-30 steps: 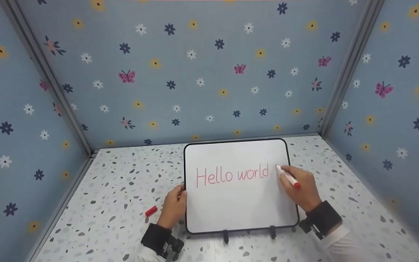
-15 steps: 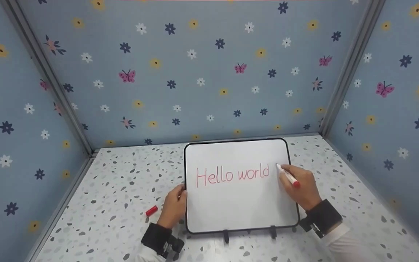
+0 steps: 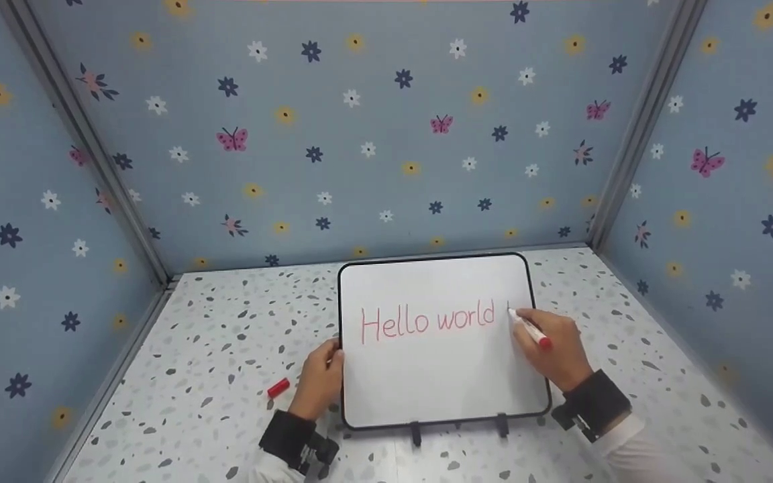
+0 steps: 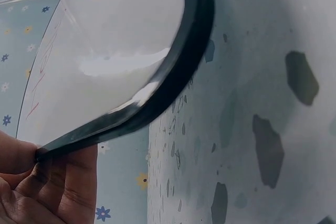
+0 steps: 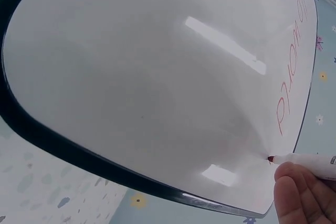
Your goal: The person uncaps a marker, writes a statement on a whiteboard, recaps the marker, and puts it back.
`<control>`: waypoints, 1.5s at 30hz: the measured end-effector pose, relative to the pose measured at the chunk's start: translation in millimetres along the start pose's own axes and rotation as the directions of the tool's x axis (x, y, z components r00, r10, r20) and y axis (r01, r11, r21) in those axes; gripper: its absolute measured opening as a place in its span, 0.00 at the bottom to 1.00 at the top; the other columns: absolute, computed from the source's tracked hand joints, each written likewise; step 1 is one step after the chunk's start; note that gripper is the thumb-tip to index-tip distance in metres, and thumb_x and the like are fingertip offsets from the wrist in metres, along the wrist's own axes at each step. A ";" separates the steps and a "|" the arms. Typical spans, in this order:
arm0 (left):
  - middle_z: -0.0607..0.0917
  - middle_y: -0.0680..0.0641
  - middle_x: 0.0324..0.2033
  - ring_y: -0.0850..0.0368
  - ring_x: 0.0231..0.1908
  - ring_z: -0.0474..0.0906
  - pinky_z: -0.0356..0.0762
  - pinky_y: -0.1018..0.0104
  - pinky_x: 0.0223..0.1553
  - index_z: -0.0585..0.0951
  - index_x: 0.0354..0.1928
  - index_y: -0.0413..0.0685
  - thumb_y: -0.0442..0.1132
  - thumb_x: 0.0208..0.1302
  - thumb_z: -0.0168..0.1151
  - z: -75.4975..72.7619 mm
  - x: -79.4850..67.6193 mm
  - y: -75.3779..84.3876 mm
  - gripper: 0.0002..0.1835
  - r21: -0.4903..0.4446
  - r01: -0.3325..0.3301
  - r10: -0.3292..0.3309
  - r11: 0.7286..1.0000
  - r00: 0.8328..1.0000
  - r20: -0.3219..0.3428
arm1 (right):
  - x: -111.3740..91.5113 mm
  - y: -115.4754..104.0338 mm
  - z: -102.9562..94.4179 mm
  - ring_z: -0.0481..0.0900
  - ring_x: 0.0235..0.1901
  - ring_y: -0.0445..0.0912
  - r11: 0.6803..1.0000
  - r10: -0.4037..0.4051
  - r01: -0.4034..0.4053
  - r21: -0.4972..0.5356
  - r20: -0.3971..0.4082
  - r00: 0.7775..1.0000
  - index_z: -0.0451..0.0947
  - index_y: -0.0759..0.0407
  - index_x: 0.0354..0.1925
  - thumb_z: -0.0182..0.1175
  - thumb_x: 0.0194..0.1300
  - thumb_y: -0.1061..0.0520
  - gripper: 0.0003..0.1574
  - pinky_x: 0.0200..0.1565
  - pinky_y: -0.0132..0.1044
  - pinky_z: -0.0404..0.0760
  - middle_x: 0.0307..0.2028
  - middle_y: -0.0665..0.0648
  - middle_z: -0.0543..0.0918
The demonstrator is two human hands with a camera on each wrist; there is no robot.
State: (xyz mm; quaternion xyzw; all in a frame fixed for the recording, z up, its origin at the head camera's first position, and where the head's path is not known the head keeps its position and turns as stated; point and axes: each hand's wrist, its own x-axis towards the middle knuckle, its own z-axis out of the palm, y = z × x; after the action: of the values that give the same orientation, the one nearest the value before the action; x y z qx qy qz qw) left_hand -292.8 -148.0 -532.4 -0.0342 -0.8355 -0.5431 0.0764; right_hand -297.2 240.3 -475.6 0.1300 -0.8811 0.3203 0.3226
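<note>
A whiteboard (image 3: 440,382) with a black frame stands tilted on the table, bearing the red handwriting "Hello world" (image 3: 427,322). My left hand (image 3: 320,381) grips its left edge; in the left wrist view the thumb (image 4: 18,153) and fingers pinch the black frame. My right hand (image 3: 556,349) holds a white marker (image 5: 310,163) with a red end, close to the board's right edge. The marker's tip is at the board just right of the "d", where a short new stroke (image 3: 508,305) shows. A red marker cap (image 3: 278,388) lies on the table left of my left hand.
Two black feet (image 3: 416,433) support the board's lower edge on the speckled table (image 3: 219,335). Blue flowered panels (image 3: 386,134) close in the back and both sides, joined by grey metal posts (image 3: 648,121).
The marker tip in my right hand has moved slightly down, leaving a short vertical stroke after "world". My left hand and the cap have stayed put.
</note>
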 end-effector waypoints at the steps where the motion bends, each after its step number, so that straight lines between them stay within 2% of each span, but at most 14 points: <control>1: 0.84 0.29 0.63 0.32 0.67 0.81 0.82 0.39 0.66 0.80 0.64 0.29 0.32 0.83 0.47 -0.2 -0.1 -0.1 0.19 -0.001 -0.004 0.004 1.000 1.000 0.002 | -0.6 -0.3 -0.1 0.84 0.27 0.51 1.000 -0.004 0.004 0.004 0.000 1.000 0.90 0.72 0.45 0.64 0.65 0.67 0.13 0.29 0.40 0.83 0.36 0.67 0.93; 9: 0.84 0.28 0.64 0.31 0.68 0.80 0.82 0.39 0.66 0.79 0.66 0.27 0.32 0.83 0.47 -0.2 -0.5 0.3 0.20 0.003 -0.007 0.007 1.000 1.000 0.004 | -5.6 -1.0 0.3 0.82 0.26 0.48 1.000 -0.029 0.029 0.003 -0.014 0.999 0.91 0.71 0.43 0.65 0.63 0.68 0.12 0.28 0.38 0.83 0.34 0.65 0.93; 33: 0.85 0.28 0.62 0.32 0.66 0.82 0.84 0.39 0.64 0.79 0.65 0.28 0.32 0.83 0.47 -0.2 -1.0 1.9 0.19 -0.014 -0.020 0.020 1.000 1.000 -0.005 | -13.3 -1.5 0.5 0.83 0.26 0.49 1.000 -0.018 0.018 0.005 -0.029 0.999 0.91 0.72 0.42 0.66 0.62 0.68 0.12 0.28 0.39 0.84 0.35 0.66 0.93; 45: 0.84 0.27 0.63 0.30 0.67 0.80 0.82 0.38 0.66 0.79 0.66 0.27 0.32 0.83 0.48 0.4 -0.5 0.4 0.20 -0.005 -0.025 0.025 1.000 1.000 -0.009 | -18.1 -3.2 -0.3 0.83 0.26 0.49 1.000 -0.029 0.029 0.000 -0.038 0.999 0.91 0.72 0.41 0.66 0.60 0.69 0.11 0.28 0.40 0.84 0.34 0.67 0.93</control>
State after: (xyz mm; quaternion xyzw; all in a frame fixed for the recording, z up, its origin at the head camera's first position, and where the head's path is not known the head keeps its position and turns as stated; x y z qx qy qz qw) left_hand -292.2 -147.5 -532.3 -0.0426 -0.8331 -0.5446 0.0866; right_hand -281.8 238.5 -485.6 0.1367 -0.8728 0.3182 0.3438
